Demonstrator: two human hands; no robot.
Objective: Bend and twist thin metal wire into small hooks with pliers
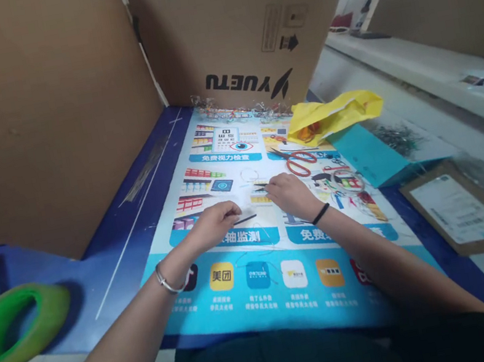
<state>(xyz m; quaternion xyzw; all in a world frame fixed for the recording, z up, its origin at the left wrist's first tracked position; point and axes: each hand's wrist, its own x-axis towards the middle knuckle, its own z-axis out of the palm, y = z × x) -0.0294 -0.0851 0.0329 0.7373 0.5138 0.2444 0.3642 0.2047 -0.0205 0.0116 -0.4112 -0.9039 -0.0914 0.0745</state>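
Note:
My left hand is closed in a pinch over the poster; what its fingertips hold is too small to make out. To its right, my right hand is closed on a small pointed tool, whose dark tips stick out to the left; its handle is hidden in the fingers. A thin, pale loop of wire or thread lies just beyond the hands. Red-handled scissors rest with blades parted beyond my right hand. Beneath everything is a printed poster, with fine strands curling over its near part.
Cardboard panels wall off the back and left, with wire scraps along the back. At right are a yellow bag, a teal sheet, a coiled clear ring and a labelled parcel. A green tape roll stands left.

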